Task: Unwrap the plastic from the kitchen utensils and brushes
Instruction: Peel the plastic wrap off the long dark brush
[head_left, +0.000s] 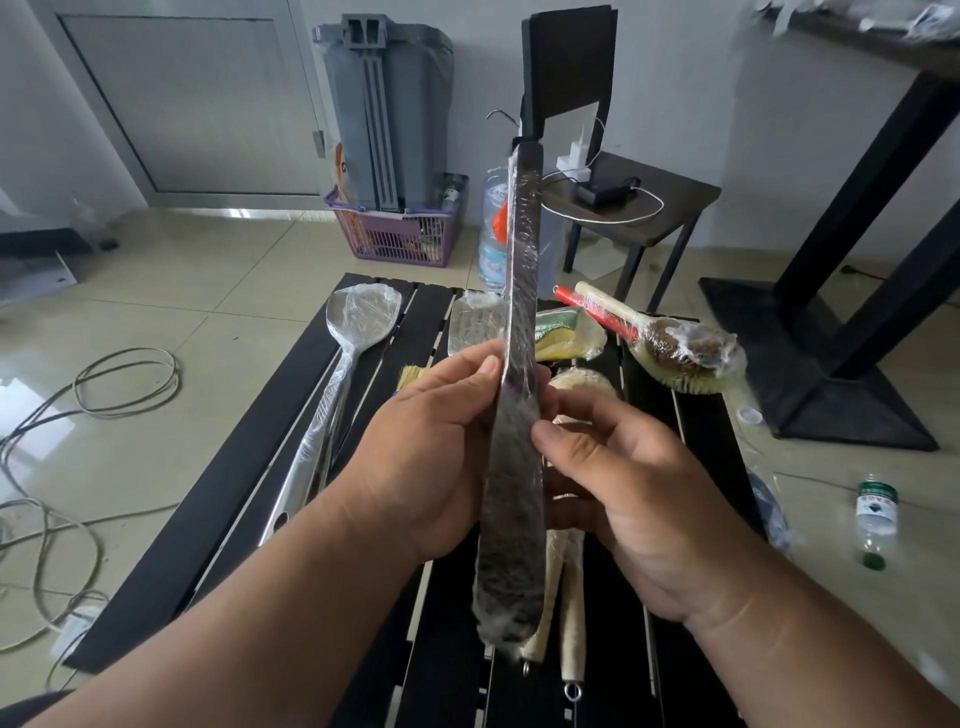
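Observation:
I hold a long dark bottle brush (514, 426), wrapped in clear plastic, upright above the black slatted table (228, 467). My left hand (431, 452) grips its middle from the left. My right hand (623, 478) holds it from the right, thumb on the wrap. On the table lie a plastic-wrapped steel ladle (358, 322), a wrapped metal spatula (472, 322), a wrapped yellow-green sponge (563, 332), a wrapped round brush with wooden and red handles (680, 353) and pale bottle brushes (571, 597) under my hands.
A dark stool (639, 208) with a charger and cable stands behind the table. A purple basket (400, 234) and grey bin (384, 114) stand by the wall. Cables (104, 384) lie on the floor at left, a small bottle (877, 519) at right.

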